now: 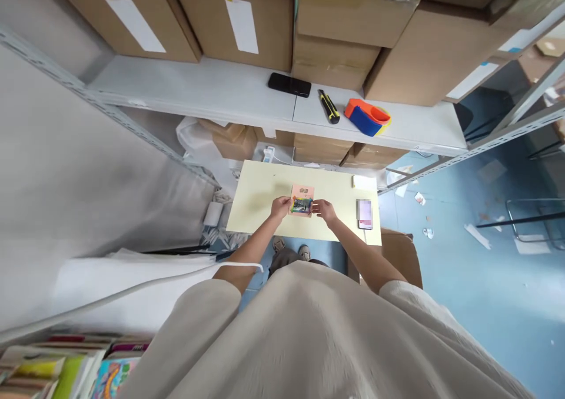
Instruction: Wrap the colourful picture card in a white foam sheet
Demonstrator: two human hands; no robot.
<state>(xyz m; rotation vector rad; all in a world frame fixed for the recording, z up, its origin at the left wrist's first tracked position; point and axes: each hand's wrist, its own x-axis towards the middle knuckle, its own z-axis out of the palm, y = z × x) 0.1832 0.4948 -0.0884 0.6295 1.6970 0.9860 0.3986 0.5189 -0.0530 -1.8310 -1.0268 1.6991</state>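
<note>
A small pink booklet with a dark, colour-edged picture on its cover lies on or just above the pale yellow table; I cannot tell which. My left hand is closed on its left edge, thumb and fingers pinched there. At the right edge is my right hand, its fingers stretched out with small gaps between them and their tips at the cover's border. Whether those tips press on the booklet is too small to make out.
On the table's right are a phone with a cable and a white box. The grey shelf beyond holds a black phone, a utility knife, an orange and blue tape dispenser and cardboard boxes.
</note>
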